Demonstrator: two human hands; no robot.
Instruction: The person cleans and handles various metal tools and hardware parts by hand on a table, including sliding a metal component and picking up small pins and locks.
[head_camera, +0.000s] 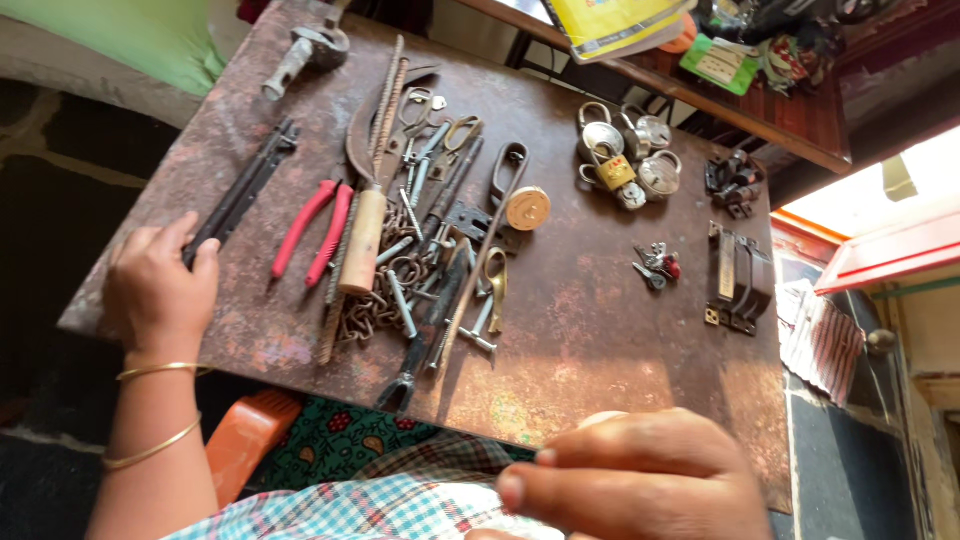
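Rusty metal table (600, 330) fills my remote view, strewn with hardware. My left hand (158, 285) rests at its near left edge, fingers curled loosely over the end of a dark flat metal bar (245, 188), touching it rather than gripping. My right hand (640, 480) sits close to the lens below the table's near edge, fingers drawn together against checked cloth (400, 500); whether they pinch anything, I cannot tell. Beside the bar lie red-handled pliers (315, 230), then a wooden-handled file (365, 235) over a chain (365, 310). Padlocks (620, 155) cluster farther back, small keys (657, 265) nearer
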